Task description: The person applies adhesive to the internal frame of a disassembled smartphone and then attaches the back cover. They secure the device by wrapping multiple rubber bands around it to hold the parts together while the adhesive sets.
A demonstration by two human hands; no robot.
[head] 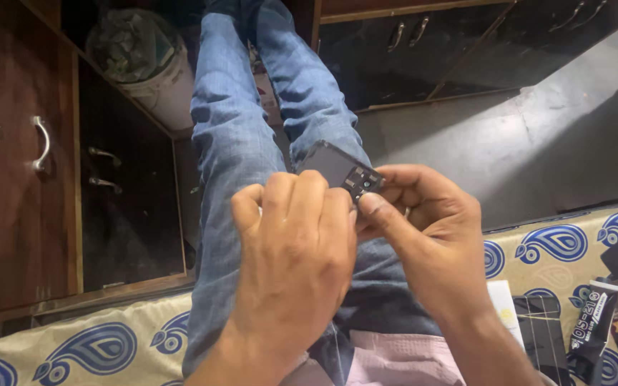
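Observation:
Both of my hands hold a dark phone body (337, 168) over my lap, its camera cutout facing up near one corner. My left hand (295, 243) is curled over the near end of the phone and hides most of it. My right hand (423, 221) grips the corner with the camera cutout, with its thumb pressed against the edge. My legs in blue jeans (234, 136) stretch out below.
I sit on a cream cushion with blue paisley print (101, 347). On it at the right lie a black tube (599, 314), a dark glass panel (541, 332) and a white card (506, 304). Wooden cabinets (23, 179) stand left, a white bucket (151, 64) behind.

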